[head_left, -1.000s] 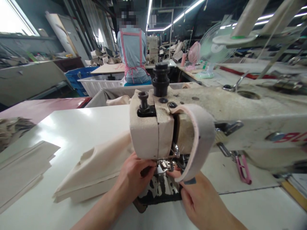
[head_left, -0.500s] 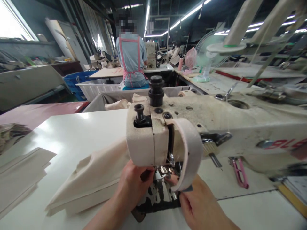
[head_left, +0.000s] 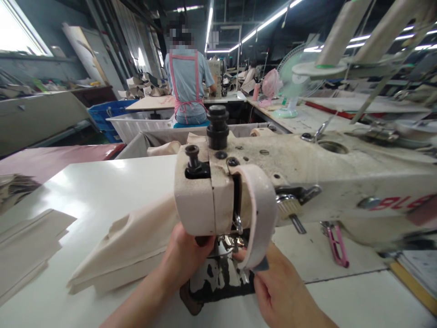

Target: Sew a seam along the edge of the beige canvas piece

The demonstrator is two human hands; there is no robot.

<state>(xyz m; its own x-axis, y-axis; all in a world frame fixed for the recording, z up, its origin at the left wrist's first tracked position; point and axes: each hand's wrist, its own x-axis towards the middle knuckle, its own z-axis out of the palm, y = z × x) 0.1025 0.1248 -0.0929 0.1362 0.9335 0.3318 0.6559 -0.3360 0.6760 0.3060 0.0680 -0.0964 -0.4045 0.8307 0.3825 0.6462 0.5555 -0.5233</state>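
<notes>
Workshop floor, long rows of benches under strip lights; a person point(head_left: 186, 84) in a pink-strapped apron sits with back turned at a far bench, fan point(head_left: 290, 79) running to the right. White desk point(head_left: 88, 191) up front carries a worn cream sewing machine point(head_left: 273, 182), head end toward the camera. Both hands are at the presser foot point(head_left: 229, 240) under the machine head. Left hand point(head_left: 186, 257) curled, fingers tucked in under the head and pressing on the beige fabric piece point(head_left: 133, 248); can't tell if it pinches or just presses. Right hand point(head_left: 276, 287) closed in a pinch on the end of a pale strap point(head_left: 261, 218) that loops up and over to the machine head, thumb and forefinger clamped at its lower end just beside the foot. Fabric piece lies flat on the desk, trailing left from the needle area. Stack of cut beige panels point(head_left: 30, 246) at far left, well apart. Pink thread snips point(head_left: 336, 243) on the desk right of the head.
</notes>
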